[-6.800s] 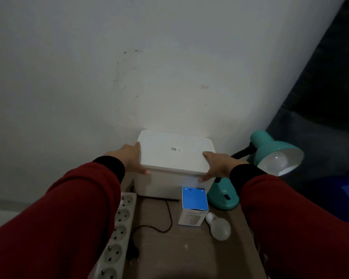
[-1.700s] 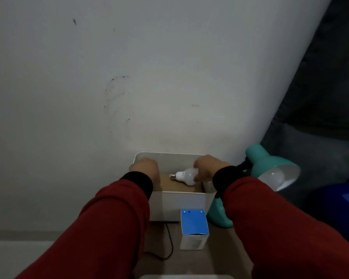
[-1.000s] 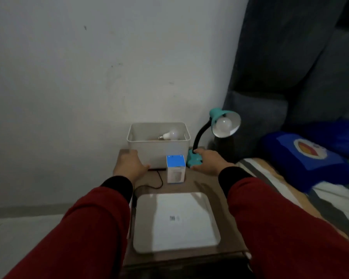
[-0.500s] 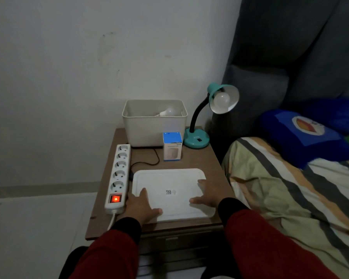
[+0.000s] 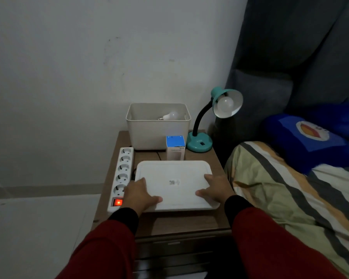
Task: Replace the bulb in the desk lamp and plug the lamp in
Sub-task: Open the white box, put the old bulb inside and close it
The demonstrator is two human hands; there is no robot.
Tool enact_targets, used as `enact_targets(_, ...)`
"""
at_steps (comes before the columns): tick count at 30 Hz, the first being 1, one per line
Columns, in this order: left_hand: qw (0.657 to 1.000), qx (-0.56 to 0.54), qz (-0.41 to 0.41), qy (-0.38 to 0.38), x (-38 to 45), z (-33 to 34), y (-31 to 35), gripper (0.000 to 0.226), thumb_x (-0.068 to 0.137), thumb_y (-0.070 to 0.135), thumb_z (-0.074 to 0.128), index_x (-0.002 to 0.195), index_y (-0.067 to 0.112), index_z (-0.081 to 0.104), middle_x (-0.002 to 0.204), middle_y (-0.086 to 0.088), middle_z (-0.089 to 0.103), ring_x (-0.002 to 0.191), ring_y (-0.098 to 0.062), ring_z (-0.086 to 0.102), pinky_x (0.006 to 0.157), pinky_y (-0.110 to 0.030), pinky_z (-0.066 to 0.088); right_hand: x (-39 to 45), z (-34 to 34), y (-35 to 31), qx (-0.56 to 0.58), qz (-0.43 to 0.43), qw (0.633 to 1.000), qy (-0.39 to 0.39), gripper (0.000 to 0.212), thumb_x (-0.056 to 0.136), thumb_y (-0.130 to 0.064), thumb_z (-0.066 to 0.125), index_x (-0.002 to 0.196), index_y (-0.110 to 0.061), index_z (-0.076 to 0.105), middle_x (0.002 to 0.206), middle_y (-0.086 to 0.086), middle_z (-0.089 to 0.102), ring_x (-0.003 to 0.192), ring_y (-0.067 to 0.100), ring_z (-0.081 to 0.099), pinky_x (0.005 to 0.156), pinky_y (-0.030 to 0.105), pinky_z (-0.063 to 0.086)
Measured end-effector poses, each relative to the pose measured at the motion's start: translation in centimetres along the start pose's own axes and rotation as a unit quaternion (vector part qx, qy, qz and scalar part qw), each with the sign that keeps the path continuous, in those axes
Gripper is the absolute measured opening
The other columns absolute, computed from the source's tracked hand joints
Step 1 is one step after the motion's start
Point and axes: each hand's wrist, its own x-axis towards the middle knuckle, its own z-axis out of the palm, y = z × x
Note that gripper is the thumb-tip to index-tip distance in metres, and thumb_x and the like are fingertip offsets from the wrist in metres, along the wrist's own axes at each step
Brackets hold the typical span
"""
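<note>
A teal desk lamp (image 5: 199,142) stands at the back right of the nightstand, with a white bulb (image 5: 226,103) in its shade. Another white bulb (image 5: 170,115) lies inside the open white bin (image 5: 158,135) against the wall. A blue and white bulb box (image 5: 175,148) stands in front of the bin. The bin's white lid (image 5: 173,178) lies flat on the nightstand. My left hand (image 5: 139,193) grips its near left edge and my right hand (image 5: 215,188) its near right edge, thumbs on top. The lamp's plug is not visible.
A white power strip (image 5: 123,174) with a lit red switch (image 5: 118,202) lies along the left edge of the brown nightstand (image 5: 181,220). A thin black cord (image 5: 158,155) runs behind the lid. A bed with a striped blanket (image 5: 290,198) is close on the right.
My right hand left a bulb in the bin, then both hands drew back to the lid at the front. In the last half second they stay on the lid.
</note>
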Motion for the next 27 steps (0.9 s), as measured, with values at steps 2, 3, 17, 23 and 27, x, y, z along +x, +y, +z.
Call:
enact_targets(2, 0.999, -0.023, 0.012, 0.020, 0.1, -1.6, 0.3, 0.083, 0.067, 0.051, 0.075, 0.131, 0.004, 0.047, 0.134, -0.018, 0.050, 0.125, -0.032, 0.046, 0.103, -0.036, 0.039, -0.3, -1.4, -0.6, 0.006, -0.012, 0.999, 0.031, 0.074, 0.074, -0.055, 0.067, 0.133, -0.014, 0.050, 0.134, 0.015, 0.050, 0.126, 0.030, 0.045, 0.099, 0.031, 0.038)
enact_targets(3, 0.999, -0.034, 0.020, 0.029, 0.1, -2.5, 0.4, 0.087, 0.068, 0.051, 0.075, 0.135, 0.004, 0.045, 0.137, -0.019, 0.048, 0.128, -0.032, 0.044, 0.105, -0.035, 0.037, -0.5, -2.2, -1.0, 0.014, -0.013, 0.999, 0.037, 0.075, 0.076, -0.054, 0.067, 0.137, -0.014, 0.047, 0.136, 0.016, 0.046, 0.127, 0.031, 0.043, 0.102, 0.032, 0.037)
enact_targets(17, 0.974, -0.142, 0.081, 0.154, 9.4, -13.6, 3.3, 0.098, 0.066, 0.049, 0.078, 0.145, 0.011, 0.035, 0.145, -0.013, 0.032, 0.138, -0.026, 0.029, 0.114, -0.031, 0.025, 7.3, -13.7, -9.6, 0.078, -0.065, 0.988, 0.118, 0.083, 0.080, -0.042, 0.069, 0.148, -0.014, 0.030, 0.146, 0.023, 0.025, 0.141, 0.034, 0.026, 0.117, 0.030, 0.018)
enact_targets(23, 0.974, -0.154, 0.072, 0.151, 17.0, -14.5, 4.3, 0.097, 0.067, 0.047, 0.078, 0.145, 0.011, 0.034, 0.147, -0.013, 0.030, 0.139, -0.027, 0.027, 0.114, -0.032, 0.024, 14.6, -15.0, -11.6, 0.108, -0.064, 0.987, 0.102, 0.080, 0.083, -0.039, 0.068, 0.149, -0.013, 0.030, 0.147, 0.018, 0.019, 0.139, 0.032, 0.028, 0.116, 0.029, 0.021)
enact_targets(27, 0.976, -0.155, 0.059, 0.139, 20.4, -14.4, 4.2, 0.098, 0.066, 0.048, 0.079, 0.145, 0.012, 0.035, 0.149, -0.012, 0.029, 0.140, -0.026, 0.027, 0.115, -0.033, 0.023, 18.1, -14.3, -12.3, 0.084, -0.060, 0.990, 0.093, 0.080, 0.082, -0.048, 0.065, 0.146, -0.010, 0.036, 0.143, 0.021, 0.027, 0.138, 0.032, 0.028, 0.112, 0.028, 0.026)
